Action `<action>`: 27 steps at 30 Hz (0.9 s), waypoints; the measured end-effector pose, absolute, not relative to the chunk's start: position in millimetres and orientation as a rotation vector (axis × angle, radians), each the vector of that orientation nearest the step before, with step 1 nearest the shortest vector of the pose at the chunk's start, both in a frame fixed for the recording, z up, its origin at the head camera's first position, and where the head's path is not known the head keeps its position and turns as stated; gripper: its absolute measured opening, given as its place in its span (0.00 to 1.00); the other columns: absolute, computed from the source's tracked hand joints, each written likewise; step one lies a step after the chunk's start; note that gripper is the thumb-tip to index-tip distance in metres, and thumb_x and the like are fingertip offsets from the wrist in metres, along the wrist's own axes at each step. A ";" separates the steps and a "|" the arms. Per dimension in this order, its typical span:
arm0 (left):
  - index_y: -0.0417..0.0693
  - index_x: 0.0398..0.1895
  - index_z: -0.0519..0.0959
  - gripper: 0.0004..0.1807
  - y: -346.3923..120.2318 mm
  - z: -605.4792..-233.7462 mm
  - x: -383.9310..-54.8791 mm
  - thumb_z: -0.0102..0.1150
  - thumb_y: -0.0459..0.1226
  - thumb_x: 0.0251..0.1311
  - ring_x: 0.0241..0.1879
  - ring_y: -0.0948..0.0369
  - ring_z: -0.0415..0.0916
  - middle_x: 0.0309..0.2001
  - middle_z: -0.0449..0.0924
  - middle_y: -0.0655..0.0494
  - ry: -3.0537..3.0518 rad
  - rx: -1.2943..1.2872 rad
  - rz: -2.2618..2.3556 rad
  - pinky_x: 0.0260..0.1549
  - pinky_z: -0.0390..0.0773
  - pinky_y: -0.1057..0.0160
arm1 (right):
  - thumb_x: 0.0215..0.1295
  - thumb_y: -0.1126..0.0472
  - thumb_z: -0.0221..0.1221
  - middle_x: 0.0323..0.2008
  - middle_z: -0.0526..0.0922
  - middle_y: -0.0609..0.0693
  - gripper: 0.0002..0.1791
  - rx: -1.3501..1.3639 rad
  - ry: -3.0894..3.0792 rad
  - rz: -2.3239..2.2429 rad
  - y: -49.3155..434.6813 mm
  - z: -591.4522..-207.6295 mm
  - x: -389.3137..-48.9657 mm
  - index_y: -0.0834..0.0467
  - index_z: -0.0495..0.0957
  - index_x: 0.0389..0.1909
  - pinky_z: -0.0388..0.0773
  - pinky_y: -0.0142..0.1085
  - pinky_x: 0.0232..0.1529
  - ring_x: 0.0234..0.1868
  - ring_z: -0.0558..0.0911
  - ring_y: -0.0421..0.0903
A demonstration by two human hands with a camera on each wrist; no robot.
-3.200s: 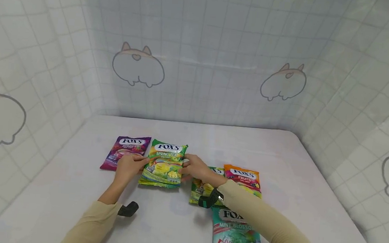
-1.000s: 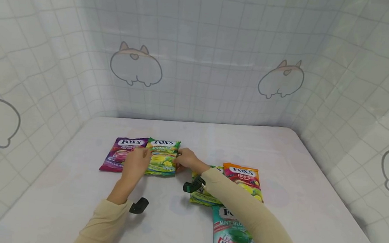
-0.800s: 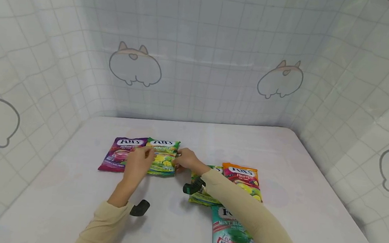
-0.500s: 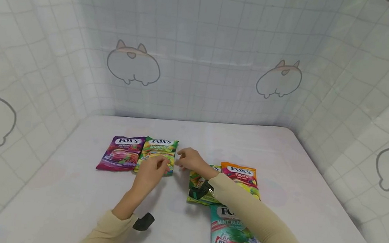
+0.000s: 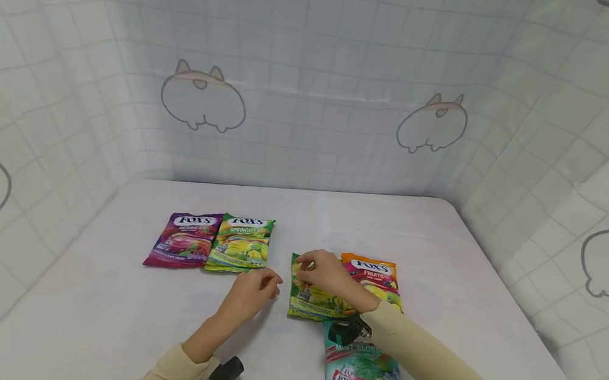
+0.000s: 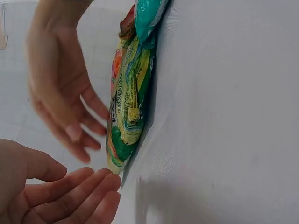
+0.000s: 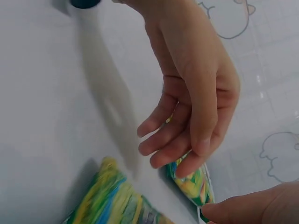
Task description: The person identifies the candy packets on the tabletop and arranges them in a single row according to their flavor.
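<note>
Empty and loosely bent, my left hand is over the white table, just in front of a green Spring Tea candy bag. My right hand hovers over a green and yellow candy bag, thumb and fingers loosely curved with nothing between them. In the left wrist view that bag reads "Mango" along its side, and the right hand is beside it. A purple Berries bag adjoins the Spring Tea bag on its left.
An orange-topped Fruits bag lies to the right of the mango bag, partly behind the right forearm. Nearer the front is a teal Mint Blossom bag, its top overlapped by the black wrist camera. A grid-patterned curtain encloses the table.
The Spring Tea bag was brought left against the Berries bag and let go. Both hands then came away from it, the left toward the front, the right over the mango bag.
</note>
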State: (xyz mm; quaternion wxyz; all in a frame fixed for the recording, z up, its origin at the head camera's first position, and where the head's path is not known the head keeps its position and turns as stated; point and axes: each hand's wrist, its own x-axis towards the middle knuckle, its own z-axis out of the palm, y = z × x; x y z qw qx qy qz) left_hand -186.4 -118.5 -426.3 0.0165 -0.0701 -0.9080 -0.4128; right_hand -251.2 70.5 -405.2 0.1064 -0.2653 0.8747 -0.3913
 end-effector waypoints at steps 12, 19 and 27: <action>0.37 0.36 0.83 0.11 -101.1 -424.6 -167.7 0.53 0.36 0.69 0.25 0.59 0.80 0.24 0.82 0.55 -2.854 -0.476 -1.636 0.24 0.78 0.66 | 0.62 0.65 0.63 0.37 0.83 0.50 0.14 -0.758 2.661 -1.196 122.2 -403.3 -208.1 0.62 0.82 0.48 0.79 0.34 0.34 0.36 0.81 0.45; 0.35 0.37 0.83 0.12 -80.5 -428.8 -153.4 0.52 0.34 0.70 0.25 0.56 0.83 0.25 0.84 0.51 -2.900 -0.580 -1.999 0.25 0.82 0.61 | 0.62 0.62 0.64 0.33 0.82 0.46 0.13 -0.717 2.711 -1.187 153.5 -397.0 -190.3 0.62 0.82 0.47 0.79 0.33 0.32 0.34 0.79 0.43; 0.35 0.37 0.83 0.11 -65.3 -437.9 -139.8 0.55 0.35 0.67 0.25 0.53 0.83 0.25 0.84 0.45 -2.893 -0.499 -2.324 0.25 0.83 0.60 | 0.60 0.60 0.66 0.29 0.80 0.44 0.12 -0.513 2.763 -1.137 198.8 -393.1 -170.6 0.62 0.83 0.43 0.77 0.34 0.28 0.31 0.78 0.42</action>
